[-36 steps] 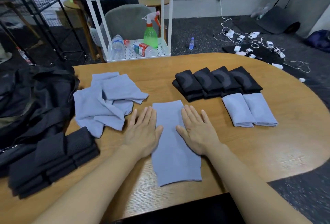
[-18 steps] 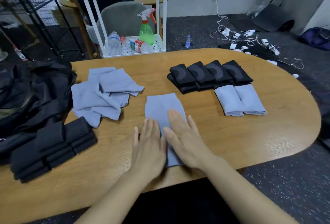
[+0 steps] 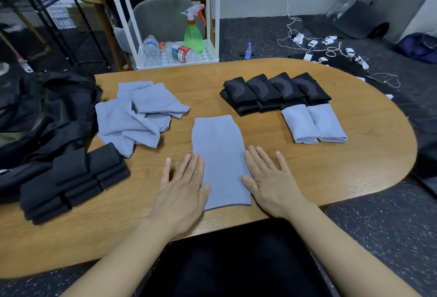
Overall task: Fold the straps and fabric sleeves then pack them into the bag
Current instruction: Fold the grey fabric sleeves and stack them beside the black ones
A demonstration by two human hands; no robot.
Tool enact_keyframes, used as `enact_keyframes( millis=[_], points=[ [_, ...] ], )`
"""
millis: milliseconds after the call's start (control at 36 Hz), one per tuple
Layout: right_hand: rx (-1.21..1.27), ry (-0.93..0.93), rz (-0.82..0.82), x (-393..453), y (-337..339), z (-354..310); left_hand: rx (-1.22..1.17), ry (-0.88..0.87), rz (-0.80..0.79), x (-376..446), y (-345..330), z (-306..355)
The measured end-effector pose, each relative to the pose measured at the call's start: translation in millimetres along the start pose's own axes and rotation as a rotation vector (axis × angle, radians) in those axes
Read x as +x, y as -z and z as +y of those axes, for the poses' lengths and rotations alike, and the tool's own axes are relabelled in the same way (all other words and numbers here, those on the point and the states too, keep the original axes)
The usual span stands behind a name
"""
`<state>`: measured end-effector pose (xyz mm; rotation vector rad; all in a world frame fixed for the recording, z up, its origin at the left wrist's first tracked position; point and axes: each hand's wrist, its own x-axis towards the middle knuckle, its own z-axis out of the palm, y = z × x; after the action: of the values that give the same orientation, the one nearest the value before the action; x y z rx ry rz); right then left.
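A blue-grey fabric sleeve [image 3: 221, 154] lies flat and lengthwise on the wooden table [image 3: 366, 154] in front of me. My left hand [image 3: 181, 192] lies flat at its left edge, fingers straight, thumb on the cloth. My right hand [image 3: 270, 183] lies flat at its right edge in the same way. Neither hand holds anything. A loose pile of unfolded blue sleeves [image 3: 137, 116] sits to the left. Two folded blue sleeves [image 3: 313, 122] and several folded black sleeves [image 3: 274, 90] lie at the right. Folded black straps [image 3: 71, 180] are stacked near left, beside the black bag [image 3: 40, 116].
Behind the table stands a white cart [image 3: 165, 24] holding a green spray bottle [image 3: 193, 31] and water bottles. A grey chair [image 3: 165, 17] stands behind the cart. White cables and chargers [image 3: 331, 48] lie on the dark floor at the right.
Both hands slid down the sleeve toward me, met over its middle, then spread apart to its two side edges. The sleeve stays flat.
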<state>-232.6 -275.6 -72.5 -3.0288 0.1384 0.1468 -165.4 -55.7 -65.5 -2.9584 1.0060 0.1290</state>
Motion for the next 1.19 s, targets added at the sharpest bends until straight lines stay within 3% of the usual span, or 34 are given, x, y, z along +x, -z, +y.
enact_keyframes(
  millis=[111,194,278,361,611,750,889,972,1194],
  points=[
    [-0.008,-0.003,-0.008,2,2,-2,0.01,0.048,0.023,0,5,-12],
    [0.058,-0.023,-0.006,-1,7,-5,-0.124,0.001,0.112,-5,10,-21],
    [0.185,0.023,0.203,-12,15,-10,-0.303,-0.174,0.247,-12,14,-25],
    [0.238,0.153,0.427,-22,14,-15,-0.352,-0.354,0.246,-17,15,-22],
    [0.238,0.252,0.235,-36,15,-17,-0.3,-0.418,0.265,-3,16,-20],
    [0.292,0.22,0.263,-33,15,-17,-0.368,-0.312,0.347,-3,10,-16],
    [0.626,-0.055,0.413,-11,11,-21,-0.652,-0.042,0.333,4,6,-10],
    [0.798,-0.222,0.385,3,18,-24,-0.762,0.12,0.33,16,11,-7],
    [0.641,-0.454,0.248,28,24,-32,-0.555,0.298,0.321,41,13,2]
  ],
)
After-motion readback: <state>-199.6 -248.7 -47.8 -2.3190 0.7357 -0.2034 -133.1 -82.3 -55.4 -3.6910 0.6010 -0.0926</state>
